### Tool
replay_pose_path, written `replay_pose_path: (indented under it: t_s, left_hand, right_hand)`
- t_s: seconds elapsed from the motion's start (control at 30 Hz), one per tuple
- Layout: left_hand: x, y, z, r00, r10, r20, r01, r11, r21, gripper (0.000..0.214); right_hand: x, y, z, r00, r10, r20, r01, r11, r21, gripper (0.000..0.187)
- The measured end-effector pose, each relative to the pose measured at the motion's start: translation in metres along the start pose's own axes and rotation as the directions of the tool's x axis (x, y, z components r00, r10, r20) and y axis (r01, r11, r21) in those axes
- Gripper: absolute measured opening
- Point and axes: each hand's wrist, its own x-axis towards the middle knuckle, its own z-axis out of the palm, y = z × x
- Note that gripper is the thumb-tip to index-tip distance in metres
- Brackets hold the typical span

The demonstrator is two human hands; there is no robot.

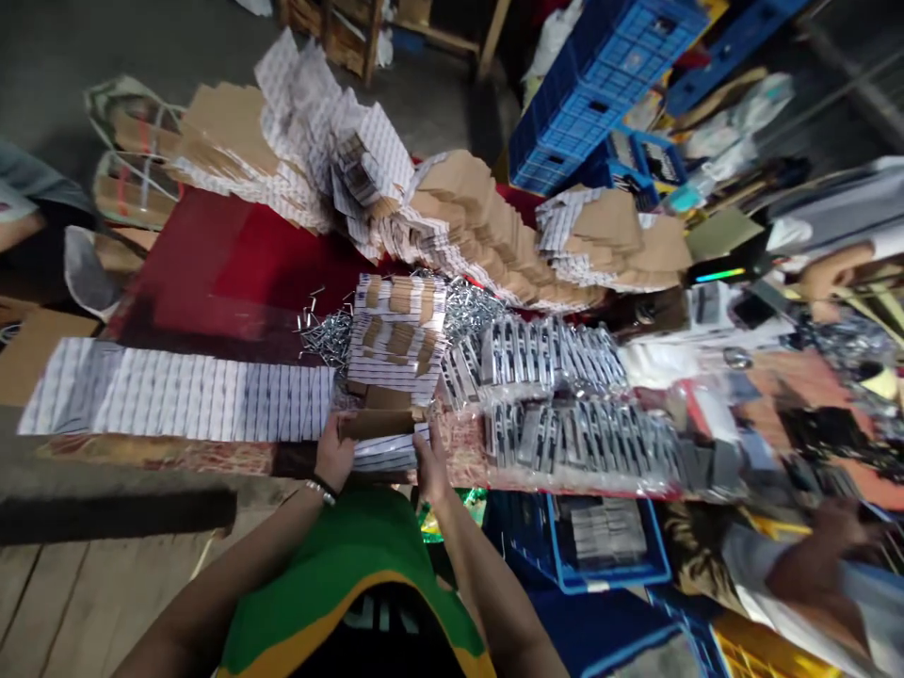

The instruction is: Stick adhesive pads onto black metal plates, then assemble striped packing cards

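Note:
My left hand [334, 456] and my right hand [432, 463] are closed on the two ends of a small cardboard box [385, 458] at the table's near edge. Brown card shows on its inside and white printed card on its front. Just beyond it lies a stack of striped, partly folded boxes [395, 339]. Loose metal screws or pins [326, 331] are heaped on both sides of that stack. A long row of white printed boxes [212, 395] runs off to the left of my left hand. Bagged metal hardware pieces [551, 358] lie in rows beyond my right hand.
Piles of flat cardboard blanks [480, 207] line the table's far side. Blue crates [600, 85] are stacked behind, and another blue crate [660, 565] stands below the near edge. At right, a co-worker's blurred hand [840, 523] and another person's arm [833, 278] reach in.

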Motion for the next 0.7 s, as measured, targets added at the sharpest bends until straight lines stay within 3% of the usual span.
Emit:
replay_pose_path:
  t_s: [0.07, 0.17, 0.23, 0.33, 0.43, 0.53, 0.6, 0.63, 0.7]
  left_hand:
    - [-0.024, -0.01, -0.01, 0.988, 0.004, 0.152, -0.004, 1.0, 0.002, 0.049]
    - [-0.057, -0.02, -0.029, 0.909, -0.066, 0.412, 0.077, 0.997, -0.011, 0.06]
    - [-0.074, -0.026, -0.037, 0.877, -0.083, 0.474, 0.08, 0.996, 0.027, 0.062]
    - [-0.088, -0.032, -0.043, 0.891, -0.038, 0.453, -0.022, 0.992, 0.125, 0.057]
    - [-0.092, -0.034, -0.051, 0.887, 0.036, 0.461, -0.116, 0.982, 0.148, 0.038]
    - [-0.084, -0.025, -0.063, 0.802, 0.089, 0.59, -0.198, 0.973, 0.122, 0.044]
    - [-0.073, -0.012, -0.07, 0.768, 0.014, 0.641, -0.21, 0.95, 0.231, 0.051]
    - [-0.066, -0.004, -0.072, 0.762, -0.052, 0.646, -0.206, 0.926, 0.318, 0.055]
    - [-0.052, 0.011, -0.07, 0.751, -0.173, 0.638, -0.196, 0.864, 0.465, 0.048]
  right_hand:
    - [-0.016, 0.012, -0.004, 0.997, 0.022, -0.074, -0.015, 0.996, 0.093, 0.068]
    - [-0.041, 0.019, -0.018, 0.993, 0.08, 0.085, -0.096, 0.977, 0.193, 0.067]
    - [-0.055, 0.019, -0.026, 0.957, 0.167, 0.237, -0.225, 0.943, 0.244, 0.063]
    - [-0.067, 0.015, -0.028, 0.933, 0.266, 0.242, -0.323, 0.917, 0.235, 0.057]
    - [-0.068, 0.008, -0.026, 0.955, 0.192, 0.225, -0.241, 0.946, 0.215, 0.043]
    - [-0.062, -0.001, -0.026, 0.894, 0.186, 0.408, -0.261, 0.956, 0.135, 0.053]
    - [-0.056, -0.004, -0.024, 0.838, 0.238, 0.491, -0.269, 0.963, -0.007, 0.074]
    - [-0.052, -0.005, -0.021, 0.832, 0.259, 0.491, -0.248, 0.965, -0.089, 0.078]
    - [-0.043, -0.007, -0.012, 0.873, 0.276, 0.402, -0.2, 0.955, -0.221, 0.071]
